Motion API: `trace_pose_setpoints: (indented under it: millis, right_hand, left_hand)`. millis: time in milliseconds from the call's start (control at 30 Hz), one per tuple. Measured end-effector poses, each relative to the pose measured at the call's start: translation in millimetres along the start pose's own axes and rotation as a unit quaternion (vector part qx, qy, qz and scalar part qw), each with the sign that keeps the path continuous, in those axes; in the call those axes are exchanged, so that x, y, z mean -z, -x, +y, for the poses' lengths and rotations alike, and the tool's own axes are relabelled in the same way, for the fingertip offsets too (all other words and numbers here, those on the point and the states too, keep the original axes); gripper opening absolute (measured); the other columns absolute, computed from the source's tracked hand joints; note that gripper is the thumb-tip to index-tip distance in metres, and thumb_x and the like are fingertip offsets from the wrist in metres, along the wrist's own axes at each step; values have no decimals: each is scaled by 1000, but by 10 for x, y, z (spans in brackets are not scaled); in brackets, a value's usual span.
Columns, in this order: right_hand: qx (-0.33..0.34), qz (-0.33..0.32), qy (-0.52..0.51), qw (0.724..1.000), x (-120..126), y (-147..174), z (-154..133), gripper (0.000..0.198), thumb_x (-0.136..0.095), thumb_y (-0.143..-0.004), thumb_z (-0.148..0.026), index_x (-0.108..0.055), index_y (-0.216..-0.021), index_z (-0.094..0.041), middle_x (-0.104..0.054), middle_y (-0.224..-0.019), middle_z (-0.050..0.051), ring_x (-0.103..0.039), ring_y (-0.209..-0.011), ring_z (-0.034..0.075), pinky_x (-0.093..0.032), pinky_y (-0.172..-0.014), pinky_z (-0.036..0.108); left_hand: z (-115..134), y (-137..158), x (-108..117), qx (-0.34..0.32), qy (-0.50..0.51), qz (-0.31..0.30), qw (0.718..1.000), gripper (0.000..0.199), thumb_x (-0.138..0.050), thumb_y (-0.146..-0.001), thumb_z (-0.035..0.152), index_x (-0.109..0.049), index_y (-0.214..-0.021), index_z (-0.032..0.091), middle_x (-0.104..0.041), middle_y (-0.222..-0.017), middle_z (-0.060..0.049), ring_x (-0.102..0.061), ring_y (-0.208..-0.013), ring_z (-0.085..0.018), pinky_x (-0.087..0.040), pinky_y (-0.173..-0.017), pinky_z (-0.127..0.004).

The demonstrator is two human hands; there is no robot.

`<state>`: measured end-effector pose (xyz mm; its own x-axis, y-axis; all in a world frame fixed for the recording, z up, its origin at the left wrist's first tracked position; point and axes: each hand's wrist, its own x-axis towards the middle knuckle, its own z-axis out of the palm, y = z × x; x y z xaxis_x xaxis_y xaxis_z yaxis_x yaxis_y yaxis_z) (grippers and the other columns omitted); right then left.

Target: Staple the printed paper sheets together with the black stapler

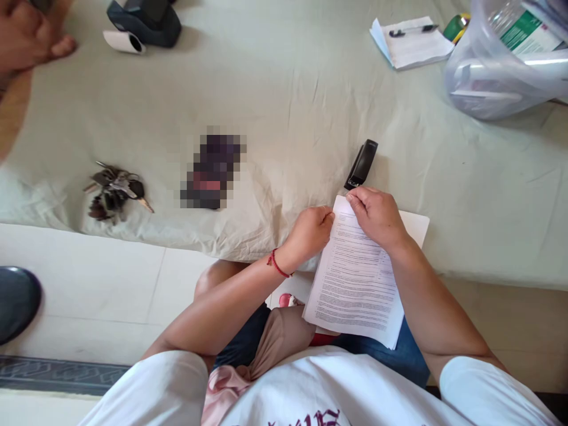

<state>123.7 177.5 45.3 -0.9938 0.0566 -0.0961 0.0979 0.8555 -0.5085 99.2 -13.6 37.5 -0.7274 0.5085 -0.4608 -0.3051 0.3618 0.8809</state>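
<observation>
Papers [355, 290]: printed stack, right of center in frame. Top end is over the cloth [275, 94], bottom end overhangs the edge above the lap.

Right hand [377, 218]: pinching the top edge near the upper-left corner. Thumb lies on the printed face, other fingers curled, their tips mostly hidden. The stack runs down-frame from that grip, under palm and wrist. A white sheet corner [417, 223] shows past the right wrist; can't tell if it's the same stack.

Left hand [309, 234]: fingers curled in, thumb and forefinger pinching the left edge just below that same corner. Nearly all of the stack lies to the right of these fingertips. Red bracelet [280, 266] on that wrist.

Stapler [361, 164]: black, on the cloth just above the right fingers, angled toward the upper right. Contact with the hand: can't tell.

Rest of surface: keys [116, 190] in a bunch at left; pixelated dark object [212, 171] left of center; dark device [153, 21] with a white roll [124, 41] at upper left; notepad [415, 47] with a pen [412, 31] on it at upper right; clear plastic bin [479, 97] in the upper-right corner.
</observation>
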Motion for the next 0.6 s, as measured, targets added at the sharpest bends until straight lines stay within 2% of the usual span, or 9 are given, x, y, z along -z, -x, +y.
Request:
trace_pose_setpoints:
  millis: [200,333,400,467,533,600]
  right_hand:
    - [44,24,24,998,-68,19,0,36,-45,-110,-35,-74,-93,-22,-78,-93,9,-70,-90,26,-52,-78,39]
    - [47,35,20,998,16,37,-7,35,-47,-110,-36,-76,-95,-23,-78,-92,7,-71,-90,26,-54,-78,39]
    - [44,71,6,997,101,32,14,34,-49,-110,-37,-78,-97,-24,-79,-93,7,-73,-91,26,-56,-80,40]
    - [28,134,-9,991,190,-4,79,32,-51,-110,-38,-79,-102,-25,-80,-99,7,-75,-94,26,-59,-84,40]
    - [2,193,-7,981,259,-80,192,30,-53,-109,-41,-79,-112,-25,-80,-109,9,-75,-96,26,-62,-83,41]
    - [-24,218,11,976,285,-192,333,36,-54,-109,-46,-76,-128,-24,-76,-128,13,-76,-95,26,-63,-83,43]
  left_hand:
    - [-58,-21,-18,-22,-29,22,999,38,-47,-105,22,-45,-68,26,-50,-55,1,-45,-59,-17,-31,-61,-34]
    - [-11,-31,18,-16,-41,18,999,35,-50,-102,24,-46,-67,25,-49,-57,2,-44,-58,-16,-30,-60,-33]
    - [15,-57,45,-9,-34,16,999,36,-51,-99,23,-42,-64,25,-45,-56,3,-40,-56,-14,-27,-58,-32]
    - [34,-104,64,-2,-13,16,1000,38,-52,-95,23,-37,-61,25,-39,-54,4,-36,-54,-13,-23,-56,-31]
    - [47,-165,71,6,6,14,1000,38,-53,-92,22,-34,-59,25,-34,-54,4,-33,-53,-12,-19,-55,-31]
    - [62,-231,68,15,21,11,1000,39,-55,-89,20,-32,-57,25,-31,-54,4,-30,-52,-11,-17,-54,-30]
